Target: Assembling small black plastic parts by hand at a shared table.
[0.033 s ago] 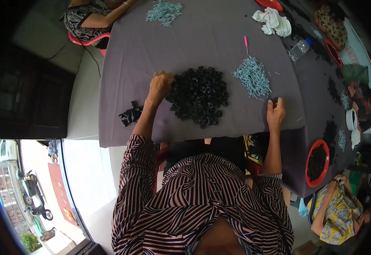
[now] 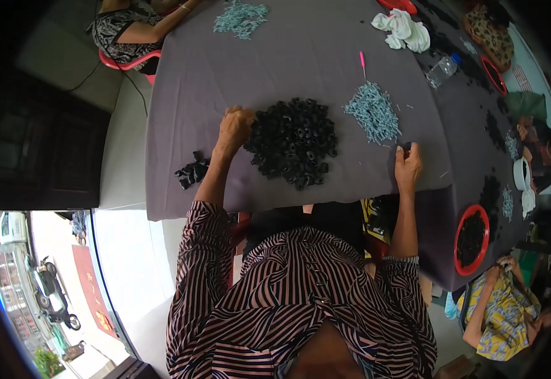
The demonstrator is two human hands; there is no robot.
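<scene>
- The left hand (image 2: 234,126) reaches forward with the arm stretched out, its fingers curled into the nine o'clock edge of the big heap of black rings (image 2: 294,142); whether they pinch a ring, I cannot tell.
- The right hand (image 2: 408,165) rests at the near edge of the bench (image 2: 301,50), fingers bent and pressed together on a small dark piece, just at five o'clock of the pale blue pile (image 2: 372,112).
- One heap of black rings lies mid-bench, between the two hands.
- One small cluster of black pieces (image 2: 192,170) sits at eight o'clock of the left hand.
- Two pale blue piles: the second one (image 2: 241,16) is at the far edge.
- One pink stick (image 2: 362,62), one white cloth (image 2: 403,29), one clear bottle (image 2: 443,69), one red bowl (image 2: 471,239).
</scene>
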